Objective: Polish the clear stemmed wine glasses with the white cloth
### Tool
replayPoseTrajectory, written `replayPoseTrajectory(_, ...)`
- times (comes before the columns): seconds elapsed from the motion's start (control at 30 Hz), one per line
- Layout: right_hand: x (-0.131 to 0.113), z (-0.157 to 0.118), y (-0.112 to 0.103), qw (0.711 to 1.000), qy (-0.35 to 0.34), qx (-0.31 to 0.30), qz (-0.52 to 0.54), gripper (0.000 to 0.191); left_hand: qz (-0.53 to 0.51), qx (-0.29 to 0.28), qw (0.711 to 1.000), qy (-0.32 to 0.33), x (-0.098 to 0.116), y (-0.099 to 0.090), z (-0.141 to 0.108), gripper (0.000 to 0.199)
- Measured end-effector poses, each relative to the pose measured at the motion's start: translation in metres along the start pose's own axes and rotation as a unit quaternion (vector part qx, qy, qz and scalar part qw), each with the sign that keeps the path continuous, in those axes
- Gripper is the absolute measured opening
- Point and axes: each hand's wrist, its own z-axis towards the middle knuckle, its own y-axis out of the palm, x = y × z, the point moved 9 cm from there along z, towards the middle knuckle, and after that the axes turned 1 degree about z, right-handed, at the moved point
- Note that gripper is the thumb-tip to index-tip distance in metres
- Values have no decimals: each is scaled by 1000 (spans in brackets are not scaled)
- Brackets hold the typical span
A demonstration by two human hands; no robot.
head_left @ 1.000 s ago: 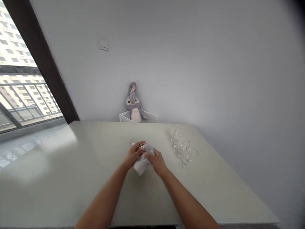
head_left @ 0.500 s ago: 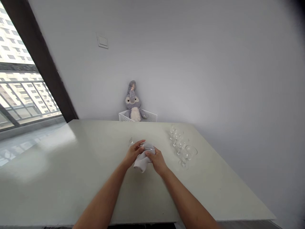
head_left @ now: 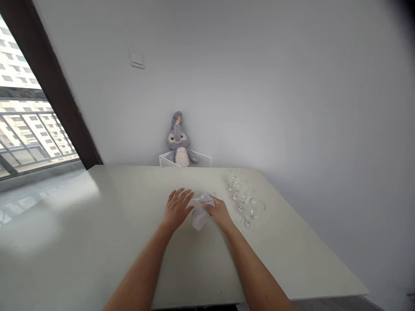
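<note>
My right hand (head_left: pixel 218 211) is closed on a pale cloth (head_left: pixel 199 217) and a clear glass (head_left: pixel 205 198) partly wrapped in it, above the middle of the table. Part of the glass is hidden by the cloth and fingers. My left hand (head_left: pixel 177 209) is just left of the glass, fingers spread, holding nothing. To the right, several clear stemmed glasses stand in a slanting row, the nearest glass (head_left: pixel 256 207) at its front end.
The pale table (head_left: pixel 113 233) reaches toward the wall. Behind its far edge, a grey plush toy (head_left: pixel 181 144) sits in a white basket (head_left: pixel 205 161). A window with a railing (head_left: pixel 32 129) is at the left.
My left hand has let go of the glass and opened its fingers, moving slightly left. My right hand keeps the cloth and glass, now slightly further right. The view has shifted a little.
</note>
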Motion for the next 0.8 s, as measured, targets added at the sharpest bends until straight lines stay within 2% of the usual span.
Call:
replayPoseTrajectory(0.07, -2, -2, 8, 997, 7, -43, 59, 31, 9, -44, 999, 15, 3, 9, 0, 37)
replayPoseTrajectory(0.17, -5, -6, 18, 992, 4, -96, 82, 34, 15, -116, 993, -4, -1, 22, -2, 33)
replayPoseTrajectory(0.27, -2, -4, 19, 991, 5, -114, 64, 37, 34, -141, 989, -30, -9, 26, -3, 31)
replayPoseTrajectory(0.33, 2, 0, 8, 997, 3, -75, 31, 39, 47, -144, 987, -53, -17, 26, -4, 31)
replayPoseTrajectory(0.43, -8, 0, -21, 993, -46, 67, -90, 42, 72, -145, 981, -104, -36, 25, -8, 32)
replayPoseTrajectory(0.5, -29, -9, -26, 960, -124, 134, -211, 42, 92, -128, 978, -135, -47, 21, -10, 33)
replayPoseTrajectory(0.57, -52, -22, -5, 911, -225, 119, -325, 42, 101, -107, 979, -140, -50, 18, -10, 32)
replayPoseTrajectory(0.63, -65, -36, 26, 861, -308, 57, -400, 43, 84, -102, 987, -92, -38, 19, -8, 25)
replayPoseTrajectory(0.7, -68, -43, 46, 833, -334, 30, -441, 40, 48, -104, 993, 2, -13, 23, -5, 19)
replayPoseTrajectory(0.73, -68, -43, 48, 829, -326, 33, -453, 37, 31, -103, 993, 52, 1, 24, -5, 22)
replayPoseTrajectory(0.8, -63, -37, 42, 841, -281, 54, -460, 31, 15, -90, 988, 129, 24, 24, -6, 26)
